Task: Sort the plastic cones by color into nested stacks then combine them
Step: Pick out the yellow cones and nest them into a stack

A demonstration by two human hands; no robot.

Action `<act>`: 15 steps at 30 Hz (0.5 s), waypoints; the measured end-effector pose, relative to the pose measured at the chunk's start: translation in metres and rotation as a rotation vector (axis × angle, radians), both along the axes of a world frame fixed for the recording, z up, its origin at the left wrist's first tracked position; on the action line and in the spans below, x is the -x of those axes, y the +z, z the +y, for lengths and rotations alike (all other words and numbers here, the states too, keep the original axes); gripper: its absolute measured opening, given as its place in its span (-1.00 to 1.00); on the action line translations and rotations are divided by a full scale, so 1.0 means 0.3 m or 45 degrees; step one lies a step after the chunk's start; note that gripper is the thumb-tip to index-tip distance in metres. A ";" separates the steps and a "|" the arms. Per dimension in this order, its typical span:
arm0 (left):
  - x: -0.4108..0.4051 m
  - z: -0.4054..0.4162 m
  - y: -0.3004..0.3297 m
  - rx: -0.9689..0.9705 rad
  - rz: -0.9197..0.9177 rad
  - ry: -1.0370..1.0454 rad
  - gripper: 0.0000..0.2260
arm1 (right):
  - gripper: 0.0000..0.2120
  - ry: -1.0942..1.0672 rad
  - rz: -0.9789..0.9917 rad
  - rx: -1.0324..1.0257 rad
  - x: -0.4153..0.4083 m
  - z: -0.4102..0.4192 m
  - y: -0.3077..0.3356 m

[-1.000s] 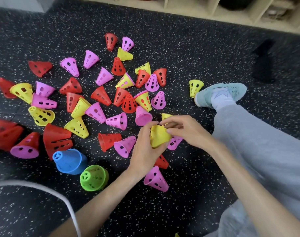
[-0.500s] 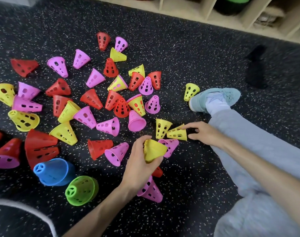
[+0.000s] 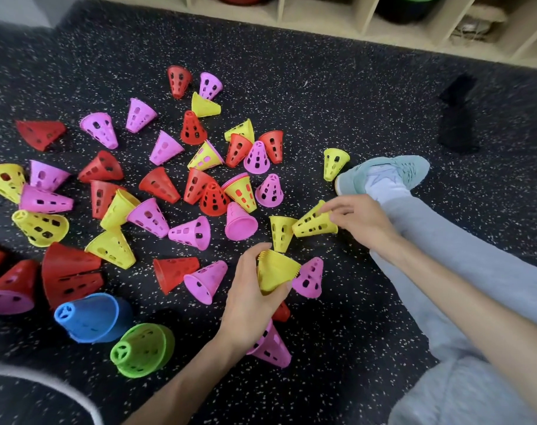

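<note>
Since half a second ago the right hand [image 3: 357,219] has closed its fingertips on the lying yellow cone [image 3: 314,223] and tipped its narrow end up off the floor, where before it only reached for it. The left hand [image 3: 250,297] holds the yellow stack [image 3: 276,271] as it did, fingers and thumb wrapped round its narrow end, wide mouth facing 1 o'clock.

The right grip is a light pinch at the cone's wide rim; the left grip is a full wrap. An upright yellow cone [image 3: 281,233] stands on the floor between the 2 hands, and another yellow cone [image 3: 334,164] sits by the shoe [image 3: 383,173] at 1 o'clock.

These cones look like thin, perforated plastic: very light, slightly springy at the rim, smooth enough to slide into each other. I judge the rim or the holes give the surest hold; squeezing the wall hard would likely flex it and jam the nesting. Most red, pink and yellow cones lie scattered from 9 to 12 o'clock, so the sorting looks barely begun.
</note>
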State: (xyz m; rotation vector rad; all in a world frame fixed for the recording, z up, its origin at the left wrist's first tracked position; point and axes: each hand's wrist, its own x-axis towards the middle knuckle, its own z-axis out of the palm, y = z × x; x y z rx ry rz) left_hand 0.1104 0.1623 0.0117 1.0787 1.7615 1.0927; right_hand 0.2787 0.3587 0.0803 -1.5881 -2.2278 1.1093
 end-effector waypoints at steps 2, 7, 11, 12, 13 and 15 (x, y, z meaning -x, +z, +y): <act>-0.005 0.005 0.015 -0.020 -0.002 0.004 -0.40 | -0.72 -0.020 0.079 -0.022 0.018 -0.022 0.048; -0.022 0.003 0.048 -0.085 -0.011 0.063 -0.38 | -0.68 0.016 0.252 -0.032 0.044 -0.078 0.128; -0.027 -0.004 0.076 -0.148 -0.034 0.126 -0.38 | -0.67 0.084 0.269 -0.020 0.045 -0.118 0.151; -0.027 -0.004 0.081 -0.154 -0.036 0.133 -0.38 | -0.66 0.098 0.275 -0.010 0.044 -0.127 0.152; -0.025 -0.004 0.085 -0.161 -0.034 0.138 -0.37 | -0.66 0.111 0.285 0.005 0.047 -0.137 0.155; -0.022 -0.005 0.093 -0.169 -0.036 0.146 -0.35 | -0.69 0.147 0.312 0.042 0.053 -0.157 0.161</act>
